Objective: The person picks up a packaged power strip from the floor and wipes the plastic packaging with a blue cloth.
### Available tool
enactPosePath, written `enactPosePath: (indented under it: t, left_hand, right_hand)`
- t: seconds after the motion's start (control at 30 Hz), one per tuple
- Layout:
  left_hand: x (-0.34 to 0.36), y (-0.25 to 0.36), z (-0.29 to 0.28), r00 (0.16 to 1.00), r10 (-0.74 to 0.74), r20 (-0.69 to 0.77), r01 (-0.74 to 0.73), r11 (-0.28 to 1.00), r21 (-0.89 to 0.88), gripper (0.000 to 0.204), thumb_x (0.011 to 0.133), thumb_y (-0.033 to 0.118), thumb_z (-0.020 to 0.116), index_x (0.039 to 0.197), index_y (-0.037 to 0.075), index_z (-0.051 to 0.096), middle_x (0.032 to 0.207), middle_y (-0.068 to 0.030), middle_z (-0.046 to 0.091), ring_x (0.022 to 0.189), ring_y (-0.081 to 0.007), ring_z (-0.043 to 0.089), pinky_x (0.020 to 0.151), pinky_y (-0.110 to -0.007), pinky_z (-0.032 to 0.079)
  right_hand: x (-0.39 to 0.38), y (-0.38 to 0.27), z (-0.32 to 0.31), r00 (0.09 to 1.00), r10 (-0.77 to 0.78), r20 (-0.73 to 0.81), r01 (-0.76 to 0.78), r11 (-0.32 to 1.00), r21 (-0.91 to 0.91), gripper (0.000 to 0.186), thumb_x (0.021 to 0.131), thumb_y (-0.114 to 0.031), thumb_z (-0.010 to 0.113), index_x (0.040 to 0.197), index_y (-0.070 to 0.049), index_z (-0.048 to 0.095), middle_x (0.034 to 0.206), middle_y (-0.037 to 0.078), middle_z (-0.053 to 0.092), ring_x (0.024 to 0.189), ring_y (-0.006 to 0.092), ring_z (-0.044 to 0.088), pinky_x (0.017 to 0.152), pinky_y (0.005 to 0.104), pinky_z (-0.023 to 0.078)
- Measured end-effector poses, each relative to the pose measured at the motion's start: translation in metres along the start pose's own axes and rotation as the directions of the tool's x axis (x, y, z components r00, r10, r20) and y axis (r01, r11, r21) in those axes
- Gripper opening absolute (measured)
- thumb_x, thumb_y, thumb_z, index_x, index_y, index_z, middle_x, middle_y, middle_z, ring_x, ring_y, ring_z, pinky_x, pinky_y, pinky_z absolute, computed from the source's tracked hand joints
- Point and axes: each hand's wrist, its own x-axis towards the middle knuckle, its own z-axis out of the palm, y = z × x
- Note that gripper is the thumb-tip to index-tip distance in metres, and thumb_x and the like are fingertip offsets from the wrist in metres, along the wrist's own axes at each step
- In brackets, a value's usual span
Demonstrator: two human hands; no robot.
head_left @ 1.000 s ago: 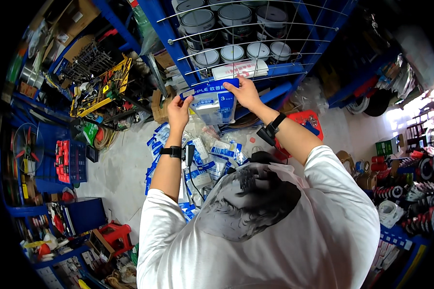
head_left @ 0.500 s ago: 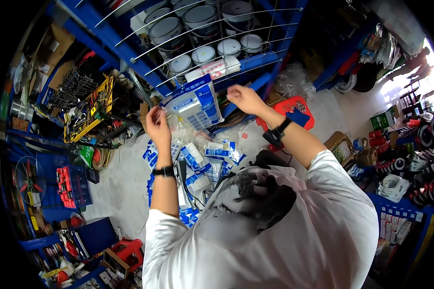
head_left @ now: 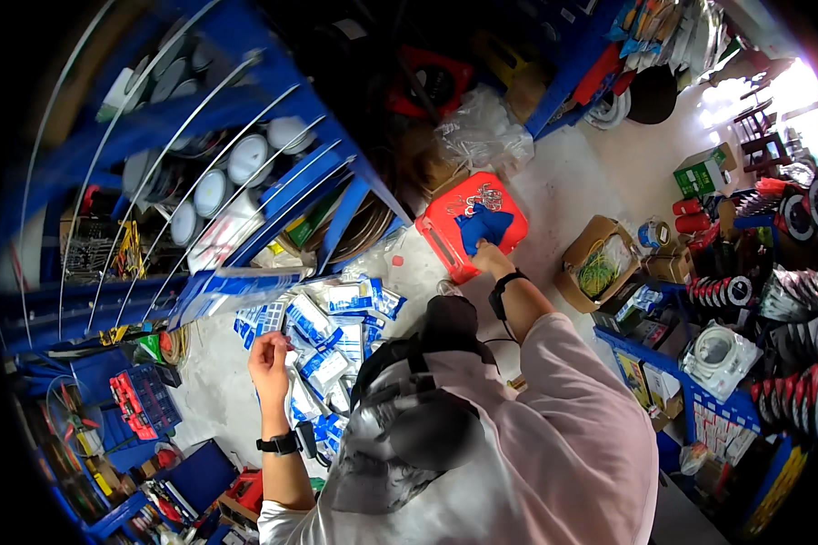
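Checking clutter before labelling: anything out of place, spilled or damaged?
Blue-and-white packets lie heaped at mixed angles on the floor, overlapping rather than stacked. Loose metal pieces sit on the red stool beside the blue cloth at the right hand. No clear damage shows.

Opening (head_left: 804, 102): washed-out white glare, upper right
Rack (head_left: 341, 127): dim inside, slightly blurred, bowed
Floor (head_left: 563, 195): softly lit
Corners: black

right fingers (head_left: 483, 247) touching blue piece (head_left: 484, 224), grip unclear | metal pieces (head_left: 487, 197) just beyond them on red stool (head_left: 440, 223) | left fingers (head_left: 274, 342) loosely curled | blue-and-white packs (head_left: 324, 368) to their right on floor (head_left: 207, 381) | upper pack (head_left: 232, 291) beyond them, beside blue rack (head_left: 350, 145)
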Motion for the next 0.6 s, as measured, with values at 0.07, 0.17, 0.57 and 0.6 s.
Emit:
enactPosePath:
  t: [0.07,0.17,0.57,0.6]
  left_hand:
    - [0.004,0.016,0.028,0.999,-0.044,0.026,0.042,0.996,0.076,0.012,0.100,0.005,0.061,0.109,-0.002,0.062,0.098,-0.0093,0.070,0.086,-0.0143,0.066,0.080,-0.027,0.053]
    - [0.002,0.028,0.070,0.995,-0.084,0.056,0.070,0.975,0.213,0.011,0.100,0.007,0.061,0.107,-0.002,0.064,0.098,-0.0084,0.071,0.086,-0.0128,0.067,0.079,-0.026,0.053]
    - [-0.031,0.036,0.137,0.972,-0.222,0.083,0.163,0.879,0.448,0.012,0.096,0.006,0.065,0.105,-0.001,0.068,0.087,-0.0097,0.072,0.077,-0.0141,0.069,0.071,-0.027,0.054]
    - [-0.033,0.036,0.137,0.972,-0.221,0.084,0.161,0.880,0.447,0.012,0.096,0.006,0.065,0.105,-0.001,0.068,0.087,-0.0097,0.072,0.077,-0.0140,0.069,0.071,-0.027,0.054]
  right_hand:
    - [-0.005,0.003,-0.002,0.993,0.088,0.078,-0.096,0.990,0.101,0.062,0.090,-0.038,0.063,0.142,-0.008,0.050,0.145,0.023,0.052,0.139,0.0393,0.043,0.111,0.0450,0.043]
    - [0.009,0.023,-0.003,0.979,0.097,0.177,-0.115,0.989,0.094,0.064,0.090,-0.037,0.064,0.147,-0.014,0.047,0.154,0.020,0.042,0.150,0.0388,0.023,0.118,0.0463,0.036]
    - [0.058,0.047,0.008,0.994,0.101,0.034,-0.097,0.991,-0.089,0.056,0.087,-0.031,0.062,0.139,-0.010,0.058,0.160,0.011,0.033,0.147,0.0370,0.029,0.117,0.0490,0.034]
    - [0.057,0.050,0.012,0.993,0.073,-0.093,-0.077,0.996,-0.037,0.047,0.086,-0.028,0.060,0.126,-0.004,0.064,0.146,0.013,0.051,0.141,0.0353,0.038,0.112,0.0478,0.039]
